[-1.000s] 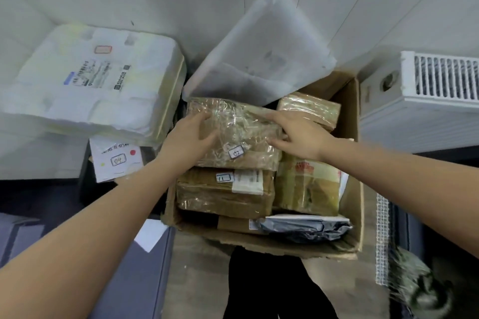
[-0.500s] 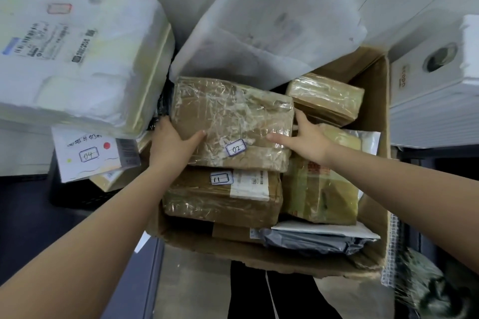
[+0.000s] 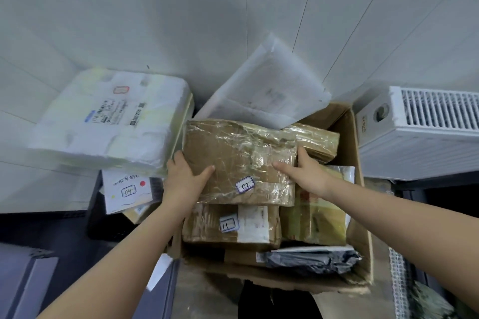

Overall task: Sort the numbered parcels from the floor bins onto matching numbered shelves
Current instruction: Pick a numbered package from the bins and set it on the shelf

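now, left hand (image 3: 185, 179): grips the 9 o'clock edge of parcel 02 (image 3: 239, 160), thumb on top.
right hand (image 3: 309, 175): grips its 3 o'clock edge.
parcel 02: tape-wrapped, atop parcel 11 (image 3: 230, 225) inside the cardboard box (image 3: 359, 189).
at 9 o'clock: white parcel 04 (image 3: 127, 190) in a dark bin (image 3: 103, 223).

both hands, left hand (image 3: 184, 182) and right hand (image 3: 308, 175), grip the 02 parcel (image 3: 239, 160) over the cardboard box (image 3: 359, 215).

— Any numbers you can read?
— The taped brown parcel (image 3: 239, 160) carries a "02" sticker; just below it, another brown parcel (image 3: 230, 225) says "11".
— And left of those?
— A white card (image 3: 127, 193) marked "04".
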`<act>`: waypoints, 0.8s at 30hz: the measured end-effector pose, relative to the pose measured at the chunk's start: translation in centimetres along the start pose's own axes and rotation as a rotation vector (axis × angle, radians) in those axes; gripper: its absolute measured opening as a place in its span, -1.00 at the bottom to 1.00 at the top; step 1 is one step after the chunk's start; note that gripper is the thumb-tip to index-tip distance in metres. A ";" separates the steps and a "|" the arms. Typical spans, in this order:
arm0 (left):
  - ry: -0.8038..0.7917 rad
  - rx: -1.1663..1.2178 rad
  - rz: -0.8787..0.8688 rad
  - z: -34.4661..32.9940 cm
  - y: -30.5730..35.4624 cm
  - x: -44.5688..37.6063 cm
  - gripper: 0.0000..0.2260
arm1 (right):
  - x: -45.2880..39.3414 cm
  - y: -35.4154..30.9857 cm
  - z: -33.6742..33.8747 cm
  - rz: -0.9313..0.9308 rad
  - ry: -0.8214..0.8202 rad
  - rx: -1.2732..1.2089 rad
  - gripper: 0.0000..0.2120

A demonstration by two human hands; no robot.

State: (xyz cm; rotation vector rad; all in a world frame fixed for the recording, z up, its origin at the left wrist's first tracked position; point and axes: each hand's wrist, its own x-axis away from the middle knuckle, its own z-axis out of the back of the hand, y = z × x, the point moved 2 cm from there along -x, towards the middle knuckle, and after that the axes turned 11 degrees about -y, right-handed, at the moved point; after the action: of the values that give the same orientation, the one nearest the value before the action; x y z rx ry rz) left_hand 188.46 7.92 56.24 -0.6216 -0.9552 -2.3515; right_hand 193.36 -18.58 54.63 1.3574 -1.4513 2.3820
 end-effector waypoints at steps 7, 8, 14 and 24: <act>0.074 -0.116 -0.046 6.0 4.6 6.8 -0.25 | 7.2 -6.5 1.7 0.105 0.066 0.102 -0.17; 0.085 -0.131 -0.055 6.9 5.2 8.0 -0.25 | 8.3 -7.4 2.0 0.122 0.069 0.107 -0.19; 0.213 -0.123 -0.107 11.9 8.1 14.7 -0.29 | 14.6 -13.0 3.2 0.191 0.115 0.239 -0.03; 0.569 0.009 -0.059 15.4 9.2 29.0 -0.42 | 22.9 -21.4 4.0 0.548 0.112 0.578 -0.25</act>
State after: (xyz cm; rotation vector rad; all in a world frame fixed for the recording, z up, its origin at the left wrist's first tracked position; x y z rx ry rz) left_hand 175.39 5.11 87.65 0.0918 -0.7225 -2.3694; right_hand 191.29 -18.12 86.15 0.9366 -1.2801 3.3619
